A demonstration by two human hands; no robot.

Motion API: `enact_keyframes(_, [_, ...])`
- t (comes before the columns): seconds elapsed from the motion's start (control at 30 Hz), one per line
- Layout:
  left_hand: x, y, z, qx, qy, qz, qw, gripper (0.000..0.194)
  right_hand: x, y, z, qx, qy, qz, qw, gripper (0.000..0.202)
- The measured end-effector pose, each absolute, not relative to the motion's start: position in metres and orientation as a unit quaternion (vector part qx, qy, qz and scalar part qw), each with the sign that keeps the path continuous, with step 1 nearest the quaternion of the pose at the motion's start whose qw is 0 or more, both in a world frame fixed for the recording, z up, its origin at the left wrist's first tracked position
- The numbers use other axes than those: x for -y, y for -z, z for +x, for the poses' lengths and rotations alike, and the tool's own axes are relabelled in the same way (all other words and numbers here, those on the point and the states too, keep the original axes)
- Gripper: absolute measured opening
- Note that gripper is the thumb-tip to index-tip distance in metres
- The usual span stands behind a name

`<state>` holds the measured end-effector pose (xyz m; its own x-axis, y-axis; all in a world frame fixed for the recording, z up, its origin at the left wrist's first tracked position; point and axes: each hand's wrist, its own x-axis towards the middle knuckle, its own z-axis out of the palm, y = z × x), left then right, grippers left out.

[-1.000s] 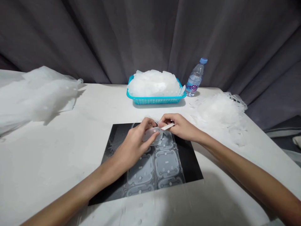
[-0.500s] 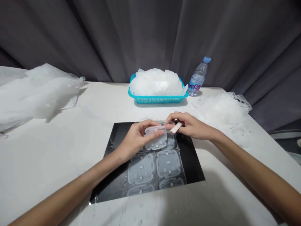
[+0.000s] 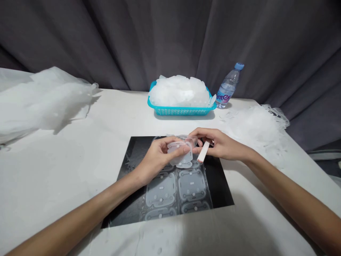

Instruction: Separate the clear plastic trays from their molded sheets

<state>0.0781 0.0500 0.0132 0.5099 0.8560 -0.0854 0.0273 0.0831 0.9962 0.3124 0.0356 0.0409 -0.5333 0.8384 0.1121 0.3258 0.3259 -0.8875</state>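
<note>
My left hand (image 3: 162, 156) pinches a translucent, rounded-square plastic piece (image 3: 179, 160) between thumb and fingers. Just right of it, my right hand (image 3: 213, 143) is closed, with a flat white stick-like tool (image 3: 204, 152) jutting down from its fingers. Its fingertips also meet clear film at the piece's right edge. Beneath both hands lies a clear plastic sheet with several similar rounded shapes (image 3: 161, 190), spread over a black board (image 3: 223, 192).
Behind the hands stands a blue basket (image 3: 183, 111) heaped with translucent pieces, beside a water bottle (image 3: 226, 89). Clear plastic scraps (image 3: 255, 124) lie at right. White plastic sheeting (image 3: 48, 103) is piled on the white table (image 3: 66, 160) at left.
The white tool in my right hand now points more steeply downward. Film at the piece's right edge is lifted and curled. The view has shifted slightly.
</note>
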Motion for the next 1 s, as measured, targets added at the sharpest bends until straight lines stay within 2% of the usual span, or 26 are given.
enact_keyframes(0.17, [-0.042,-0.017,0.082,-0.374,-0.275,0.595,0.656,0.031,-0.04,-0.023,0.303,0.746,-0.322,-0.475,0.337,0.011])
enact_keyframes(0.27, [-0.04,-0.015,0.082,-0.359,-0.249,0.615,0.656,0.03,-0.044,-0.021,0.304,0.759,-0.277,-0.491,0.326,0.012])
enact_keyframes(0.47, [-0.048,-0.022,0.073,-0.324,-0.248,0.714,0.569,0.022,-0.04,-0.055,0.326,0.812,-0.428,-0.353,0.184,0.014])
enact_keyframes(0.67, [-0.048,-0.035,0.068,-0.311,-0.242,0.739,0.545,0.021,-0.03,-0.063,0.321,0.805,-0.405,-0.361,0.239,0.016])
enact_keyframes(0.83, [-0.049,-0.035,0.064,-0.287,-0.217,0.761,0.539,0.017,-0.022,-0.072,0.315,0.818,-0.388,-0.356,0.234,0.006])
enact_keyframes(1.0, [-0.051,-0.036,0.064,-0.28,-0.211,0.769,0.535,0.019,-0.018,-0.078,0.312,0.828,-0.366,-0.358,0.229,0.005])
